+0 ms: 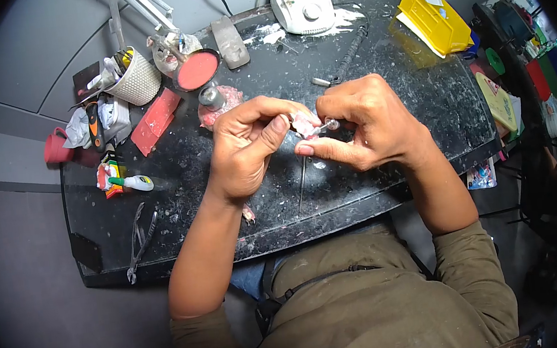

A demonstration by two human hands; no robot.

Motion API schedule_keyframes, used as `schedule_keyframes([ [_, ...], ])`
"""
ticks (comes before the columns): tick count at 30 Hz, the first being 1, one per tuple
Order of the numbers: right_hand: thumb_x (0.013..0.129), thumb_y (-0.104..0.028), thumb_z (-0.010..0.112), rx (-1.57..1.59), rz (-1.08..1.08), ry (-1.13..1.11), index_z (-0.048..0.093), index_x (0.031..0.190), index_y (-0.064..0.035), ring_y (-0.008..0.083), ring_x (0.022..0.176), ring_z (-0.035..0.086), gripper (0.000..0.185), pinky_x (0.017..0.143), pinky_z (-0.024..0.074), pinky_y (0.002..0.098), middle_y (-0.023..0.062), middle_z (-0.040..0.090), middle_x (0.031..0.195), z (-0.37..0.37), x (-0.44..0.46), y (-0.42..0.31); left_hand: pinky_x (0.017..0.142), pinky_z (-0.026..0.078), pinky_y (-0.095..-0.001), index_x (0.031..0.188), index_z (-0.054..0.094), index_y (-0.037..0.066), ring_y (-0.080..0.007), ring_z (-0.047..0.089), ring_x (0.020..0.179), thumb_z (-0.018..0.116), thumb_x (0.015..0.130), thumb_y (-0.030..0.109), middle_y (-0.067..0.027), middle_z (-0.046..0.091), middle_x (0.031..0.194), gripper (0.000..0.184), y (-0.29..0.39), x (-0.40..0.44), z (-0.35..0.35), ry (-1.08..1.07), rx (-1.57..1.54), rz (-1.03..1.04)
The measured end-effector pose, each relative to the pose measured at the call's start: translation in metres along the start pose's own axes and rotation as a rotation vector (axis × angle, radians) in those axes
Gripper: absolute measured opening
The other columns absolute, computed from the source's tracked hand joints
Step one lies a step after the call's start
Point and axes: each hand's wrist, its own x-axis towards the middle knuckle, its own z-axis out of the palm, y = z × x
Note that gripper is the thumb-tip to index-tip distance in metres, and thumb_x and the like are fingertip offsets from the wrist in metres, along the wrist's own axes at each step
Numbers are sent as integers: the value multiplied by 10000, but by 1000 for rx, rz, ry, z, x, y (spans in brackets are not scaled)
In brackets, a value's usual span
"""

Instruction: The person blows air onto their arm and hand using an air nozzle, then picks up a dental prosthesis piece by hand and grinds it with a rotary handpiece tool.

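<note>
Between my two hands, above the middle of the dark bench, is a small pink-and-white dental piece (pixel 304 125). My left hand (pixel 242 147) is closed, its thumb and fingertips pinching the left side of the piece. My right hand (pixel 378 123) is closed at the other side, thumb below and curled fingers above. A small shiny metal part (pixel 330 125) shows at the right fingers; whether it joins the piece, I cannot tell. Below the hands a thin dark rod-like tool (pixel 303 185) points toward the front edge of the bench.
Pink wax sheets (pixel 156 121), a round pink dish (pixel 197 70) and a white basket of tools (pixel 137 80) stand left on the bench (pixel 182 225). Pliers (pixel 140 243) lie front left. Behind are a white control unit (pixel 303 5) and a handpiece (pixel 342 65); a yellow tray (pixel 434 22) stands right.
</note>
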Motion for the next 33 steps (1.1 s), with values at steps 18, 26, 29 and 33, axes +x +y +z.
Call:
schedule_keyframes([
  [18, 786, -489, 786, -33, 49, -9, 538, 596, -58, 317, 487, 548, 533, 470, 413, 389, 119, 521, 533, -1, 2, -2, 909, 511, -315, 1053, 676, -50, -166, 656, 969, 582, 1004, 69, -128, 706, 1027, 159, -1, 0, -1, 9, 0, -19],
  [26, 787, -490, 783, -4, 84, -24, 540, 595, -56, 319, 481, 555, 534, 463, 414, 387, 118, 517, 517, -1, 2, -3, 902, 513, -315, 1058, 666, -49, -164, 652, 957, 571, 1014, 80, -124, 697, 1006, 166, 1, 0, 1, 41, 4, -39],
  [29, 792, -481, 780, -95, 46, 25, 556, 601, -58, 320, 486, 564, 515, 463, 418, 386, 118, 531, 524, -2, 3, -3, 900, 513, -313, 1058, 665, -52, -160, 649, 950, 569, 1015, 80, -121, 696, 1004, 169, 3, 0, 4, 52, 17, -39],
  [33, 795, -484, 775, -20, 88, -48, 560, 623, -56, 335, 507, 576, 508, 479, 437, 403, 130, 544, 543, -3, 2, -4, 889, 510, -306, 1066, 661, -55, -150, 642, 946, 566, 1017, 78, -106, 693, 1002, 171, 2, -1, 2, 40, 57, -11],
])
